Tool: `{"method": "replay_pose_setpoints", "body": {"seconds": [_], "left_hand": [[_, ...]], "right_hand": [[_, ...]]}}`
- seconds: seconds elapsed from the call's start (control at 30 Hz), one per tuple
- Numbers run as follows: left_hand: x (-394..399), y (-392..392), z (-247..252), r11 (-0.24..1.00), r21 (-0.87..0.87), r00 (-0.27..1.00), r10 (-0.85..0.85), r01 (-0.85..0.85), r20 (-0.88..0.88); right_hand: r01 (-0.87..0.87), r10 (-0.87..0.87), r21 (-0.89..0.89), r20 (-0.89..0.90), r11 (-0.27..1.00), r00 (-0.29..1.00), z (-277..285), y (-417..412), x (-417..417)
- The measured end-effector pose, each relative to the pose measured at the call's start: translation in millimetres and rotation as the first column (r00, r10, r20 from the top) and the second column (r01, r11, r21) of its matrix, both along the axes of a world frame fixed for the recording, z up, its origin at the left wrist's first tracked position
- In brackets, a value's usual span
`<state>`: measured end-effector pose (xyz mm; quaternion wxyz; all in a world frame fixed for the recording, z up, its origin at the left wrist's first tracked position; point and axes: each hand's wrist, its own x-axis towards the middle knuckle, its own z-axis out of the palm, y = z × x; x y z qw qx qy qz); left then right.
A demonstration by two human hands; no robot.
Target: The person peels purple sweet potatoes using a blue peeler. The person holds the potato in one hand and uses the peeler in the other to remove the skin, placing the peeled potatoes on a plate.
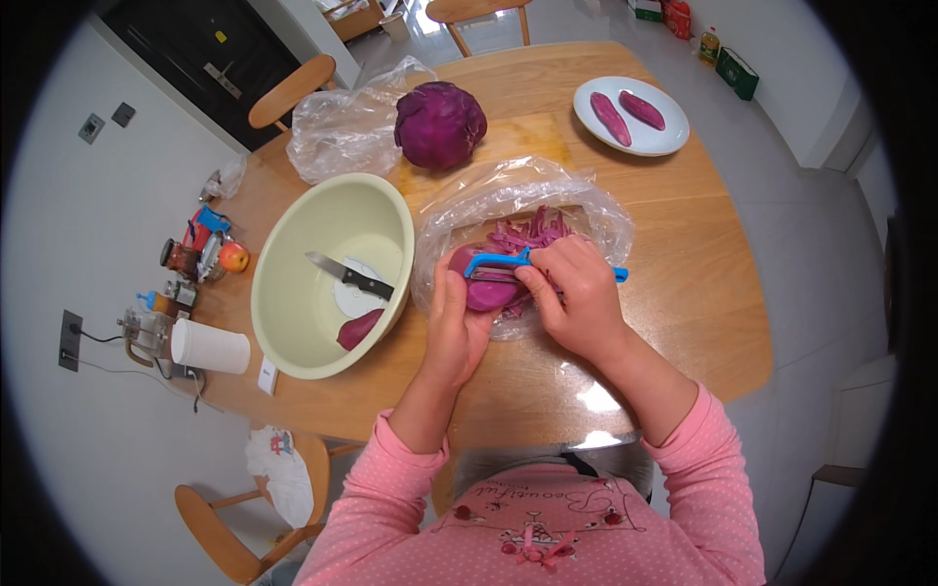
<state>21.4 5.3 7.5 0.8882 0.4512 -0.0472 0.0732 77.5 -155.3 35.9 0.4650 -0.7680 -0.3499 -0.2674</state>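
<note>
My left hand point(456, 322) grips a partly peeled purple sweet potato point(489, 294), bright where the skin is off. In my right hand point(579, 300) is a blue vegetable peeler point(500, 261), its blade lying across the sweet potato. Under both hands a clear plastic bag point(513, 187) is spread on the table, holding a heap of purple peelings point(535, 231). To the left, a pale green basin point(293, 293) contains a black-handled knife point(366, 283) and an unpeeled sweet potato point(359, 331). Two peeled sweet potatoes point(610, 119) rest on a white plate point(632, 146) at the far right.
Beyond the bag sits a red cabbage point(440, 126) beside another crumpled plastic bag point(337, 135). Jars point(179, 258), an apple point(234, 256) and a white paper roll point(211, 346) crowd the left side of the wooden table point(681, 293). Chairs point(293, 88) stand around it.
</note>
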Motion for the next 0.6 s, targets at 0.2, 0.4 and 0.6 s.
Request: {"method": "replay_pose_setpoints", "body": {"seconds": [0.2, 0.4, 0.6], "left_hand": [[-3.0, -5.3, -6.4, 0.999, 0.045, 0.999, -0.001, -0.001, 0.034], [-2.8, -7.0, -5.5, 0.999, 0.054, 0.999, -0.009, 0.007, 0.036], [-3.7, -6.9, -1.6, 0.987, 0.158, 0.998, 0.022, -0.032, 0.059]], "right_hand": [[0.009, -0.009, 0.003, 0.004, 1.0, 1.0, 0.8, -1.4, 0.6], [0.001, -0.001, -0.007, 0.022, 1.0, 1.0, 1.5, -2.9, 0.5], [-0.002, 0.003, 0.023, -0.048, 1.0, 0.999, -0.9, -3.5, 4.5]]}}
